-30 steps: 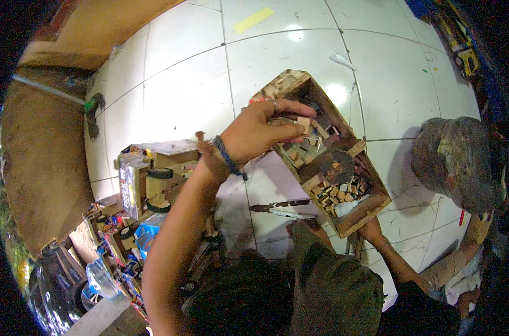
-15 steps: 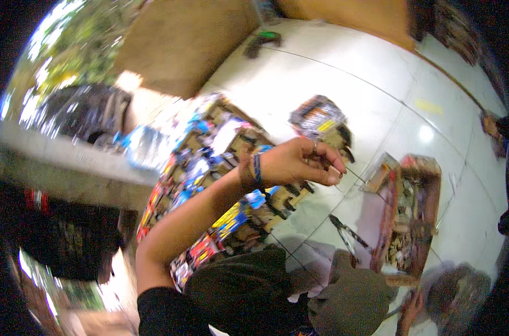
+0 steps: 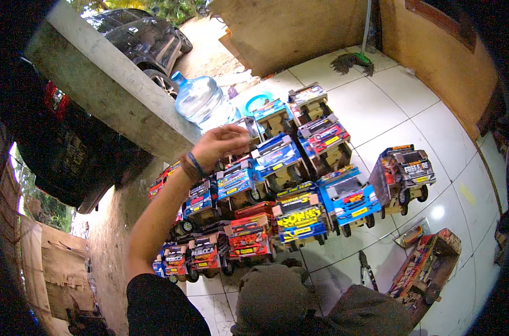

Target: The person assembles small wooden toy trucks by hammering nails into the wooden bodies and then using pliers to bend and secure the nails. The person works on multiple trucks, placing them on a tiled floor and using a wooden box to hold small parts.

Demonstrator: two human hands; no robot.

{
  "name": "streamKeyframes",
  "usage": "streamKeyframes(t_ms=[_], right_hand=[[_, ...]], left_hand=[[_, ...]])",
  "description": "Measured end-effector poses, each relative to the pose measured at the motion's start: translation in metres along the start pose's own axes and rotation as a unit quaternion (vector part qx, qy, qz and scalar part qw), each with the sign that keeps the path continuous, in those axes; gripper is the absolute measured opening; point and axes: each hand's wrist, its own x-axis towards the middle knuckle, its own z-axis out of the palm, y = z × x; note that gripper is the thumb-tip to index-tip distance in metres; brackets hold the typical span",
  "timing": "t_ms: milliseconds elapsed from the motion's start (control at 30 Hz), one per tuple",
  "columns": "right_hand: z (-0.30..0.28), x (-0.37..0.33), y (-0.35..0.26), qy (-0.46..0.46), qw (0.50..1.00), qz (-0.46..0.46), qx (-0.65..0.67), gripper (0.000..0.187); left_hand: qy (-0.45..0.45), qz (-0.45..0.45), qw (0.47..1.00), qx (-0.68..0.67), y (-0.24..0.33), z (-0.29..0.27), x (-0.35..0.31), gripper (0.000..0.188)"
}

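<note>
My left hand (image 3: pixel 226 143) is raised over the far left part of a group of toy trucks, its fingers loosely bent and slightly blurred. I see nothing held in it. Dark bands circle the wrist. Below and beyond the hand stand the trucks in rows, among them a blue truck (image 3: pixel 279 157), a yellow-and-blue truck (image 3: pixel 300 218) and a red truck (image 3: pixel 249 238). A black-and-white truck (image 3: pixel 402 173) stands at the right end, slightly apart from the others. My right hand does not show.
Near my knees (image 3: pixel 274 294) lie dark pliers (image 3: pixel 368 271). A printed open box (image 3: pixel 428 269) stands at the right, with a small flat tray (image 3: pixel 413 232) beside it. Behind are a big water bottle (image 3: pixel 204 101), a low concrete wall (image 3: pixel 120 75), a broom (image 3: pixel 352 63) and a parked car (image 3: pixel 145 42).
The view has swung, bringing the whole truck group into the middle. My left hand has moved left and up, from near the separate truck to above the far left trucks.
</note>
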Motion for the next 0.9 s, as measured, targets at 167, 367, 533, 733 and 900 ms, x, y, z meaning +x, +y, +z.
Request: streamKeyframes(t_ms=[167,367,533,733,900], right_hand=[[0.037,-0.025,-0.056,0.019,0.998,-0.064,0.009,0.047],[0.091,-0.062,-0.159,0.032,0.980,-0.197,0.027,0.049],[0.129,-0.100,-0.260,0.027,0.927,-0.370,0.062,0.052],[0.208,-0.150,-0.358,-0.205,0.867,-0.453,0.017,0.054],[0.305,-0.193,-0.388,-0.371,0.827,-0.415,-0.081,0.038]], left_hand=[[0.119,-0.007,0.993,-0.011,-0.023,-0.116,0.033,0.033],[0.106,-0.005,0.994,0.028,-0.072,-0.170,0.061,0.035],[0.062,-0.003,0.998,-0.021,-0.097,-0.174,0.076,0.038],[0.021,-0.019,0.999,-0.020,-0.104,-0.178,0.091,0.033],[0.013,-0.008,0.999,-0.033,-0.112,-0.180,0.092,0.030]])
